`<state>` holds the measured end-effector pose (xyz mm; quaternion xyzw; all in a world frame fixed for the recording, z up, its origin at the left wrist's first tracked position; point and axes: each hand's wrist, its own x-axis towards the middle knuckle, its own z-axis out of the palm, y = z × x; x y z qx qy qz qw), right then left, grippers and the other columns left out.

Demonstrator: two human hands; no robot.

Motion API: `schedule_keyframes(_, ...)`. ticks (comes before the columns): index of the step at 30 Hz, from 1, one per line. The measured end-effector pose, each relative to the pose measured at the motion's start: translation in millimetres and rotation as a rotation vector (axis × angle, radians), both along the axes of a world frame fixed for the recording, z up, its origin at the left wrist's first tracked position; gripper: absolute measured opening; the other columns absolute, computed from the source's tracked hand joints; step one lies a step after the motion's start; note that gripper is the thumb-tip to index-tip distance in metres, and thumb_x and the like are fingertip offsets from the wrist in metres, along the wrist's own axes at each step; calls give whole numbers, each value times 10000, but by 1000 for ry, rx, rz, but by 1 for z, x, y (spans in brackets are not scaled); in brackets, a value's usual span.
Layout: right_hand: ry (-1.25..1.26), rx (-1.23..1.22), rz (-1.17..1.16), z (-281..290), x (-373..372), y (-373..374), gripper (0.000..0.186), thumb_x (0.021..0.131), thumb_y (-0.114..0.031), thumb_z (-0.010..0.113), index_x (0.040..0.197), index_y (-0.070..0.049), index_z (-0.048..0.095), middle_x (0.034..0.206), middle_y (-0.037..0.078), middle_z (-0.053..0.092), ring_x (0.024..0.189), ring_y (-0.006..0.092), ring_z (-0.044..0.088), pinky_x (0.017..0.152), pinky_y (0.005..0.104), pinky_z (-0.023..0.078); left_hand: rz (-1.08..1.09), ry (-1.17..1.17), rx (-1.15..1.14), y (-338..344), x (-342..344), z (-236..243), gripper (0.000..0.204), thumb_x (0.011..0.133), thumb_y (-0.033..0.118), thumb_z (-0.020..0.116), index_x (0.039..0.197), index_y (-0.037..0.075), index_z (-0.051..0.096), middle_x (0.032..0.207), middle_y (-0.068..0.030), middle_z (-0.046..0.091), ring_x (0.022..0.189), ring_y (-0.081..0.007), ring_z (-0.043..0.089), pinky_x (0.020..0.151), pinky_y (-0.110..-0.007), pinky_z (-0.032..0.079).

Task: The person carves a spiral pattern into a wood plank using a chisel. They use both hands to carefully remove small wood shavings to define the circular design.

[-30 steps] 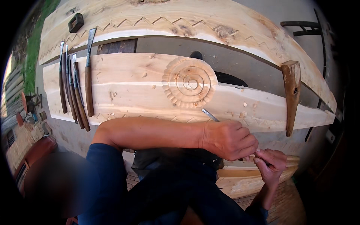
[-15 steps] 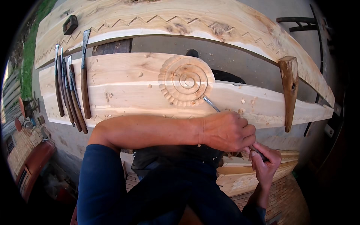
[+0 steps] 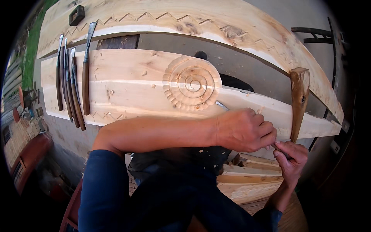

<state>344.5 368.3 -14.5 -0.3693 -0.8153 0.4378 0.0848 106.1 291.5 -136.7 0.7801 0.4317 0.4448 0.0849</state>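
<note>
My left hand (image 3: 247, 130) is closed round the shaft of a carving gouge, its forearm crossing in front of me from the left. My right hand (image 3: 290, 157) grips the same tool's dark handle end, to the right and nearer me. Beyond my left knuckles the bright steel blade (image 3: 221, 105) of the gouge shows, just right of the carving's lower right edge. That carving (image 3: 194, 85) is a round spiral with a scalloped rim, cut into a long pale board (image 3: 131, 91). The middle of the gouge is hidden by my left hand.
Several wooden-handled chisels (image 3: 85, 89) lie side by side at the board's left end. A wooden mallet (image 3: 299, 102) rests across its right end. Behind is a second board (image 3: 154, 21) with a zigzag groove, bearing a dark metal block (image 3: 76, 15). Loose chips are scattered about.
Both hands have moved right with the gouge, and its tip has drawn a little off the rim of the spiral carving. My view has tilted slightly.
</note>
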Motion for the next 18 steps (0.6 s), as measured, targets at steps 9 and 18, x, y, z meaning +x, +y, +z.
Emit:
schedule_keyframes(9,-24,-82,-22,-2,2,8,457,760,122,876,1200,-5,864,707,95,707,569,128,587,554,284,416,-59,-26,-50,3,-2,-4,287,910,236,725,1130,52,710,874,-6,563,687,-141,608,515,-323,502)
schedule_keyframes(18,-55,-97,-62,6,-5,8,450,760,148,850,1183,-5,865,738,110,747,585,112,606,554,271,418,-93,-73,-60,7,-4,-3,287,915,232,733,1136,50,712,865,-14,556,669,-144,605,507,-328,515)
